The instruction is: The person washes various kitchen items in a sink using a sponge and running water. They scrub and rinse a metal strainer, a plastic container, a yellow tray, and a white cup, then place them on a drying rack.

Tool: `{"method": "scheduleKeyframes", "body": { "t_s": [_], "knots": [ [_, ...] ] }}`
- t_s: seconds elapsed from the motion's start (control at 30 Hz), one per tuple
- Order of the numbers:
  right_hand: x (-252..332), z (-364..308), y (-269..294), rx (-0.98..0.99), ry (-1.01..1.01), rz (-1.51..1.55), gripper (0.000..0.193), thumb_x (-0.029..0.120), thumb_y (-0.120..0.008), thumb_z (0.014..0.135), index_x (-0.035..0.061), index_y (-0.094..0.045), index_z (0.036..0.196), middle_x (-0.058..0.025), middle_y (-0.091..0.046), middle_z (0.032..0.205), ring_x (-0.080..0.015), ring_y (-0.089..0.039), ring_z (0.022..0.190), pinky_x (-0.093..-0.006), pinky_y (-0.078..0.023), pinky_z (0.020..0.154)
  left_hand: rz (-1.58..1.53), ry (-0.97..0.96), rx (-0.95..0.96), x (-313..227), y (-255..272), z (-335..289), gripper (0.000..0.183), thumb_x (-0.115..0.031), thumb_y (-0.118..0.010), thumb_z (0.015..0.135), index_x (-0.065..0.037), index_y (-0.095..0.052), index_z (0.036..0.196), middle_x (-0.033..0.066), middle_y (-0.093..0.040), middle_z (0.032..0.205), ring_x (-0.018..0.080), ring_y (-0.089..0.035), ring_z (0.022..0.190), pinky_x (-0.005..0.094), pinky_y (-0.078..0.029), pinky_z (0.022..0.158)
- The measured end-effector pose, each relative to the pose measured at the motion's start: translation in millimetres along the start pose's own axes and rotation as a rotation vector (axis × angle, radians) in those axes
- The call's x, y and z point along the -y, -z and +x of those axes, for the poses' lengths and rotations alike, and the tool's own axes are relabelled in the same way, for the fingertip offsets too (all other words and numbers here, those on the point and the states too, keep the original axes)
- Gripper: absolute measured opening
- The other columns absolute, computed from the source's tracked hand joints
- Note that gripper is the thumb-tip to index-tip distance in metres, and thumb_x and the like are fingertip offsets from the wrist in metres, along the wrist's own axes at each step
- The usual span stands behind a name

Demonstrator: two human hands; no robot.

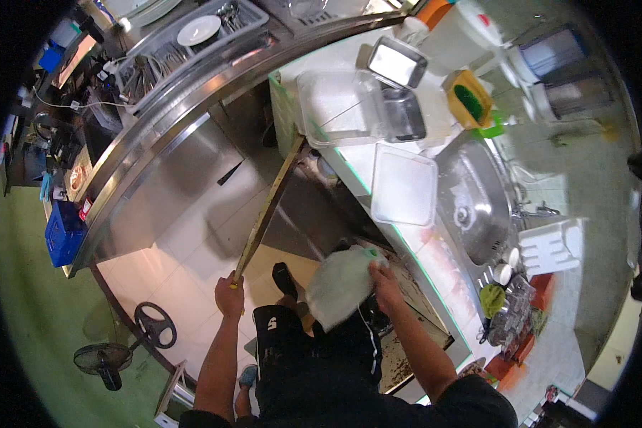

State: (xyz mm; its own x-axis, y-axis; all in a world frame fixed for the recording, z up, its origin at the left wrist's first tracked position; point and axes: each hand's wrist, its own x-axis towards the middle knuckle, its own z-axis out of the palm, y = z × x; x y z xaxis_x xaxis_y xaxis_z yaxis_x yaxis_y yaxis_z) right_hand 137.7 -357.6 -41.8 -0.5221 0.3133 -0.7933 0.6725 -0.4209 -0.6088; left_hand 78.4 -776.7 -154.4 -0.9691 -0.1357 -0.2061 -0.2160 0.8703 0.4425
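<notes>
My left hand (230, 294) is closed on the near end of a long, worn wooden edge (267, 210), which looks like the rim of an under-counter door standing out from the counter. In my right hand (385, 285) is a whitish, cloudy bag-like item (339, 289) with a bit of green by my fingers. It hangs in front of my dark shorts, and motion blur hides its exact kind. Beside it, under the counter, a dark cupboard opening (406, 314) shows, its contents mostly too dim to make out.
To the right runs a white tiled counter (357, 160) with a steel sink (471, 214), a clear plastic tub (335, 107), a white lid (404, 185) and steel trays (398, 63). A steel counter (192, 128) curves along the far left. A fan (105, 364) stands at lower left.
</notes>
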Motion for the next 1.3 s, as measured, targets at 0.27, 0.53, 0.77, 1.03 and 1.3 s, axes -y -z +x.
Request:
{"method": "scheduleKeyframes", "body": {
  "t_s": [0.27,0.53,0.77,1.03,1.3],
  "knots": [
    [-186,356,-2,-0.331,0.041,-0.327,0.073,0.050,-0.059,0.101,-0.0042,-0.041,0.147,-0.0182,-0.045,0.151,-0.0282,-0.046,0.136,-0.0405,-0.038,0.112,0.319,-0.072,0.382,-58,-9,-2,0.031,-0.039,-0.070,0.085,-0.012,-0.077,0.098,0.0136,-0.065,0.082,0.0361,-0.065,0.082,0.0489,-0.053,0.073],
    [-216,466,27,-0.336,0.052,-0.482,0.069,0.045,-0.061,0.100,0.0004,-0.041,0.149,-0.0210,-0.041,0.154,-0.0320,-0.044,0.139,-0.0427,-0.039,0.112,0.076,-0.107,0.656,-143,-64,-32,0.043,-0.046,-0.070,0.084,-0.006,-0.076,0.098,0.0160,-0.070,0.095,0.0359,-0.069,0.092,0.0477,-0.056,0.082],
    [-161,205,57,-0.173,0.297,-0.559,0.067,0.040,-0.062,0.099,0.0045,-0.040,0.152,-0.0234,-0.037,0.157,-0.0352,-0.043,0.142,-0.0446,-0.040,0.112,-0.046,-0.062,0.841,-262,-136,-74,0.050,-0.045,-0.072,0.085,-0.008,-0.070,0.118,0.0156,-0.072,0.107,0.0333,-0.070,0.100,0.0430,-0.057,0.085],
    [66,-116,103,0.375,0.182,0.059,0.067,0.023,-0.074,0.093,0.0046,-0.041,0.149,-0.0146,-0.050,0.147,-0.0262,-0.049,0.134,-0.0412,-0.040,0.112,-0.584,-0.397,0.937,-403,1,-86,0.036,-0.033,-0.060,0.100,-0.008,-0.065,0.126,0.0146,-0.066,0.118,0.0301,-0.063,0.111,0.0405,-0.048,0.098],
    [177,3,229,-0.547,0.787,-0.502,0.045,0.008,-0.068,0.087,0.0000,-0.055,0.130,-0.0196,-0.065,0.122,-0.0322,-0.064,0.112,-0.0411,-0.051,0.094,-0.830,-0.840,0.523,-639,-64,-40,0.050,-0.029,-0.064,0.099,0.000,-0.052,0.138,0.0179,-0.057,0.130,0.0315,-0.055,0.117,0.0428,-0.044,0.100]
  ]
}}
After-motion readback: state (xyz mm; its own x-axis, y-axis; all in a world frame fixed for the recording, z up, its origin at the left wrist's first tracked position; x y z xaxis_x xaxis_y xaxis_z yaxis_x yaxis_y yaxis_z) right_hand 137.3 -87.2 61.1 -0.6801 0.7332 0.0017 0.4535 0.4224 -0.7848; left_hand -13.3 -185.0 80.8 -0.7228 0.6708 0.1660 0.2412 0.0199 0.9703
